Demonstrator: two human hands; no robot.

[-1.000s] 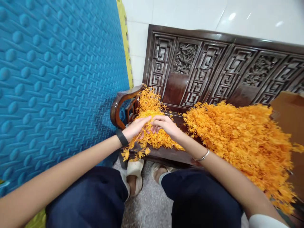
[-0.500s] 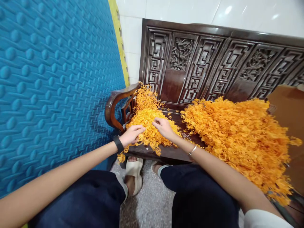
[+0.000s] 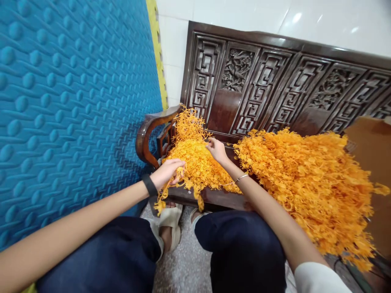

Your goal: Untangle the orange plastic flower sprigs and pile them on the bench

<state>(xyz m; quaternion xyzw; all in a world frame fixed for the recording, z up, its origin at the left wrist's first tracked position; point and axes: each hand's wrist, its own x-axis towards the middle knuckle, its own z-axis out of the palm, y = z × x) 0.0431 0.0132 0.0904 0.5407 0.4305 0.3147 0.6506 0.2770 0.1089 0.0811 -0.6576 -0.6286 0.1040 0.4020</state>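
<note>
Sprigs — orange tangle, clutched in left hand grip | right hand — fingertips buried, cannot tell its grip

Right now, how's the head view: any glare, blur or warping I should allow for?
Head view: even light, with small glare spots on the wall tiles. Head view: the lens slightly bows the bench rail and stretches the blue mat. Head view: left hand and right hand are sharp on the small pile; no motion blur there.
</note>
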